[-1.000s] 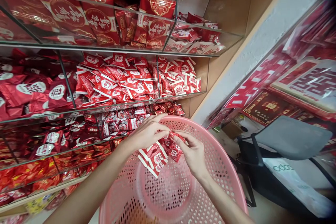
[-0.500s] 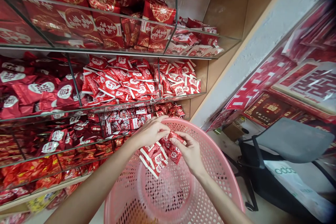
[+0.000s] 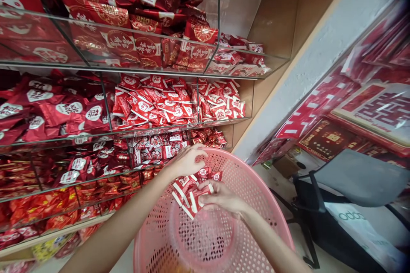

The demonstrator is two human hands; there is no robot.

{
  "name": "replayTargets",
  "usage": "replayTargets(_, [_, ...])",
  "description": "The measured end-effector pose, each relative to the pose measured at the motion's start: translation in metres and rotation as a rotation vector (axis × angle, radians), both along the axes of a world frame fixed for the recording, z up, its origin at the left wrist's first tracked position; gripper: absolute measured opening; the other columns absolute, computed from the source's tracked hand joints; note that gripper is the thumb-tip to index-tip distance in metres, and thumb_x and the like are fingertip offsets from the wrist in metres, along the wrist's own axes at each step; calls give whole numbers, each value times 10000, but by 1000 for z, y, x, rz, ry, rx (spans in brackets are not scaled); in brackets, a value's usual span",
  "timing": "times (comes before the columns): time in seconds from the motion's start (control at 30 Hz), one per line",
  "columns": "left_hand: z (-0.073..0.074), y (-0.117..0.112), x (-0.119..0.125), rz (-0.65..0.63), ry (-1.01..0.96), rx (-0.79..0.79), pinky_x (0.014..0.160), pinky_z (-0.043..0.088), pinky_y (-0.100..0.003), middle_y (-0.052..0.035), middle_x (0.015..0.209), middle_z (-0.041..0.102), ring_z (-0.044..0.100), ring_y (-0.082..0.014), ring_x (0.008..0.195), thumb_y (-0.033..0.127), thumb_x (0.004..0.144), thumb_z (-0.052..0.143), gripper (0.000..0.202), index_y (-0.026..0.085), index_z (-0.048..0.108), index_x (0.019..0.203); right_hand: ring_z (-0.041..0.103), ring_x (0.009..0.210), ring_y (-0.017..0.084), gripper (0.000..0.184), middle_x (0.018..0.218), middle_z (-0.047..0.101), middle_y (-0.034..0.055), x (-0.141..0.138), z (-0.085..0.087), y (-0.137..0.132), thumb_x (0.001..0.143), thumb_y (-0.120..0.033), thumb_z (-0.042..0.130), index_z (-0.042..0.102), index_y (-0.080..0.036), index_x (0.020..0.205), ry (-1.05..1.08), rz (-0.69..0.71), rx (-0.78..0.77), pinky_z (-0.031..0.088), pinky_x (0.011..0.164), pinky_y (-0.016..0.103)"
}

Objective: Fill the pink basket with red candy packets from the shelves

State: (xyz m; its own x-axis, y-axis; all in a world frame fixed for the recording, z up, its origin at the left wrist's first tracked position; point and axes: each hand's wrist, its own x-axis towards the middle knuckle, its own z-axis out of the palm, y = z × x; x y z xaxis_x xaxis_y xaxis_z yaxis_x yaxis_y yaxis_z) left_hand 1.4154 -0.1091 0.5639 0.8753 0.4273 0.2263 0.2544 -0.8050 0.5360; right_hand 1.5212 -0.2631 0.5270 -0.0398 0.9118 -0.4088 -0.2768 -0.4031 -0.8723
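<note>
**Head view, ordered near to far.** At 6 o'clock, nearest to me, a pink perforated basket is filling the lower middle of the view, and both forearms are reaching in over its rim. Above the basket's middle, the right hand is curling its fingers around the lower end of a bunch of packets, small and red-and-white, and is gripping it from 4 o'clock. The left hand is closing on the same bunch from 11 o'clock, with its fingers bent over the topmost packets near the far rim. The bunch is hanging over the basket and touching both hands. I cannot tell whether it is touching the basket itself. Beyond the hands, from 9 to 12 o'clock, I am looking at glass shelves that are holding heaps of red wrappers in separate compartments. At 3 to 4 o'clock a grey chair is standing beside a white bag. Red wall displays are hanging behind it at 2 o'clock.
</note>
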Motion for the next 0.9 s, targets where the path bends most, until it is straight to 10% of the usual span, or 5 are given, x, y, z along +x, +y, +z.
replayTargets(0.37, [-7,-1,-6,22,4,-18,930,353,-367,-6,1255,437,494,-186,1048,234,710,470,239,259,620,894,582,546,124,351,591,622,-17,-83,-68,-31,443,-296,776,614,-152,718,119,-26,-367,451,566,256])
replayTargets(0.57, [-4,-3,-10,27,-13,-25,935,348,-374,0,1257,441,480,-194,1071,233,717,475,221,260,625,878,632,686,154,359,691,658,22,-93,-69,-33,410,-235,791,602,-134,699,260,-224,-290,464,704,273])
replayTargets(0.9, [-2,-11,-12,31,-34,-11,922,359,-380,-2,1247,451,496,-197,1042,247,727,479,194,250,632,846,575,539,107,357,680,658,21,-95,-72,-46,465,-330,758,607,-159,740,106,-328,-387,335,410,163])
